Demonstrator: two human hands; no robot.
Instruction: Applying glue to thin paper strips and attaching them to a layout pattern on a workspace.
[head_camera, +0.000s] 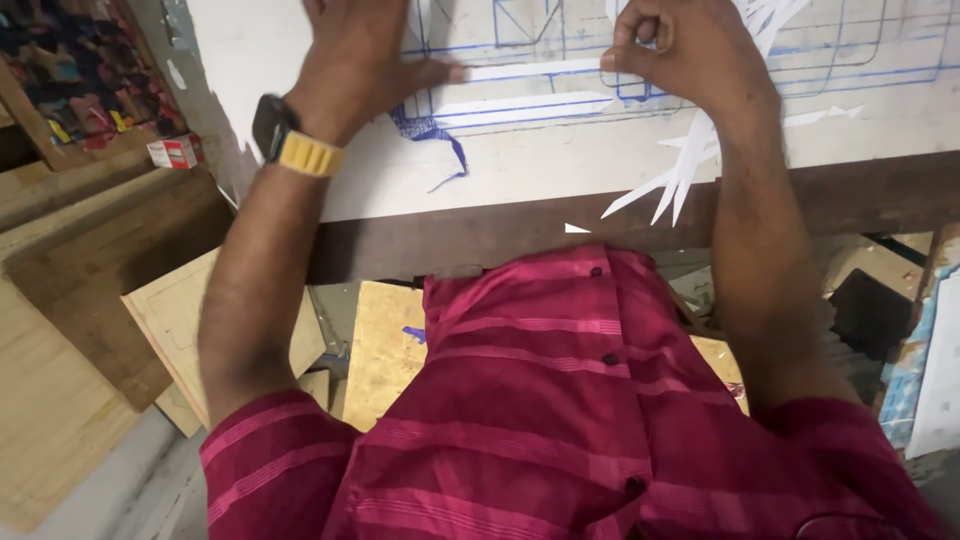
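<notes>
A white board (520, 170) with blue ruled lines lies on a dark wooden table edge (480, 235). My left hand (350, 65), with a dark watch on a yellow strap at the wrist, presses flat on the board, thumb stretched to the right along a white strip (530, 70). My right hand (680, 50) is curled, pinching the right end of that same white strip between thumb and fingers. A curl of blue peeled film (435, 135) hangs just below the left thumb.
Thin white offcut slivers (680, 175) lie on the board by my right forearm. Plywood pieces (170, 310) and wooden planks are stacked on the floor to the left. A small red and white box (173, 152) sits at the left. My red striped shirt fills the foreground.
</notes>
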